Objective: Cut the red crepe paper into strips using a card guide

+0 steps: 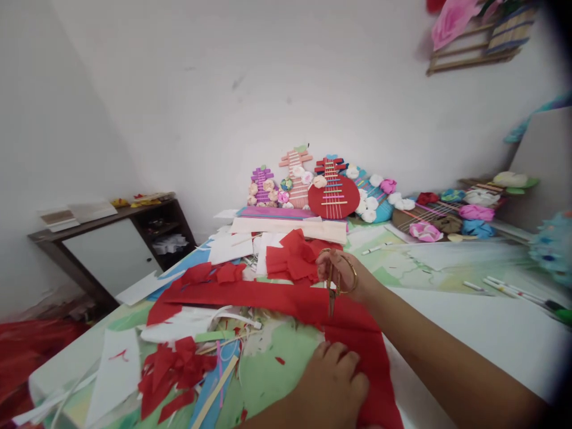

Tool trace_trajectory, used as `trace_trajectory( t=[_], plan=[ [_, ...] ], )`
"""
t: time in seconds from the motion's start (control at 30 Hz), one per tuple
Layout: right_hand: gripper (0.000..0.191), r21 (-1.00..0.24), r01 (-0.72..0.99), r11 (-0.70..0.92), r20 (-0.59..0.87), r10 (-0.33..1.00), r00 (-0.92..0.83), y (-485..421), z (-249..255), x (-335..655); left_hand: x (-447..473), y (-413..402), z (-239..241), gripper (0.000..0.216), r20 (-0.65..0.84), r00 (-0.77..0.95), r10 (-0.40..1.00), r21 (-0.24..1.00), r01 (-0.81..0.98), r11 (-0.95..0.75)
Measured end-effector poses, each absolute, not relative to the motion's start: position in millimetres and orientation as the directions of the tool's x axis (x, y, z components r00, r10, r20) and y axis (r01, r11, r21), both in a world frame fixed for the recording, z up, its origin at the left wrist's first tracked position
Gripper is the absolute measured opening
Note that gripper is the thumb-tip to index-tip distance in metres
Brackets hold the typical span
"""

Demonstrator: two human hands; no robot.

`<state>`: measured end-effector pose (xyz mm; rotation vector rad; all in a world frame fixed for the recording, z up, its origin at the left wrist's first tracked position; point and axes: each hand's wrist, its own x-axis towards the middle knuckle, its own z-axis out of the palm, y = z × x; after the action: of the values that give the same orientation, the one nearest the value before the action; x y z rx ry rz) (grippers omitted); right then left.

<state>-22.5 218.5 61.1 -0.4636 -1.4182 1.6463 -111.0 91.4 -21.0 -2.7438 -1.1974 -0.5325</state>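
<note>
In my right hand (pixel 344 268) is a pair of gold-handled scissors (pixel 331 301), gripped by its loops, with the blades pointing down. The blades are over a long strip of red crepe paper (pixel 263 297), which bends toward me on the right. Closer to me, my left hand (pixel 330 378) has its fingers curled at the edge of the red paper; its thumb is hidden. A crumpled red piece (pixel 292 256) lies just beyond the scissors. Red scraps (pixel 172 369) are heaped to the left of my left hand.
Decorated lute-shaped crafts, one with a round red body (pixel 334 196), lean on the back wall. White paper (pixel 114 372), a blue strip (pixel 217 381) and other offcuts litter the left side. Markers (pixel 503 287) lie at right. A low cabinet (pixel 107 241) stands left of the table.
</note>
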Motion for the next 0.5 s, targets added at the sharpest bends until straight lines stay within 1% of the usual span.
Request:
trace_trajectory(
  t=[0.07, 0.13, 0.17, 0.2, 0.27, 0.3, 0.37, 0.43, 0.5],
  plan=[
    [0.032, -0.94, -0.329, 0.089, 0.25, 0.836, -0.489, 208.6, 67.0, -10.6, -115.3, 90.1, -13.0, 0.036, 0.521, 0.497, 0.694, 0.125, 0.76, -0.638],
    [0.029, -0.951, -0.281, 0.126, 0.244, 0.865, -0.439, 191.5, 74.5, -1.1, -118.9, 88.1, 0.9, 0.032, 0.667, 0.292, 0.686, 0.208, 0.81, -0.548],
    [0.028, -0.955, -0.26, 0.142, 0.242, 0.88, -0.41, 181.3, 78.0, 1.6, -119.9, 87.1, 9.2, 0.033, 0.708, 0.191, 0.68, 0.258, 0.826, -0.501],
    [0.027, -0.961, -0.232, 0.153, 0.234, 0.897, -0.376, 170.8, 81.3, 2.9, -120.0, 86.3, 18.0, 0.035, 0.717, 0.114, 0.687, 0.32, 0.823, -0.47],
    [0.024, -0.964, -0.224, 0.142, 0.218, 0.904, -0.367, 151.9, 87.3, 1.5, -117.8, 85.5, 34.9, 0.039, 0.65, 0.062, 0.758, 0.462, 0.759, -0.458],
    [0.022, -0.962, -0.246, 0.115, 0.206, 0.899, -0.387, 144.5, 90.2, -0.3, -115.7, 85.3, 42.5, 0.036, 0.586, 0.073, 0.807, 0.539, 0.708, -0.456],
    [0.023, -0.946, -0.32, 0.047, 0.2, 0.863, -0.464, 135.4, 96.5, -3.3, -110.8, 85.0, 54.9, 0.022, 0.452, 0.093, 0.887, 0.68, 0.608, -0.41],
    [0.03, -0.919, -0.393, -0.014, 0.219, 0.813, -0.539, 133.0, 103.0, -2.7, -107.0, 83.8, 63.9, 0.014, 0.37, 0.084, 0.925, 0.772, 0.526, -0.357],
    [0.034, -0.9, -0.433, -0.048, 0.244, 0.767, -0.593, 134.3, 108.7, 2.7, -104.8, 81.8, 69.9, 0.013, 0.331, 0.087, 0.94, 0.839, 0.429, -0.335]
  ],
)
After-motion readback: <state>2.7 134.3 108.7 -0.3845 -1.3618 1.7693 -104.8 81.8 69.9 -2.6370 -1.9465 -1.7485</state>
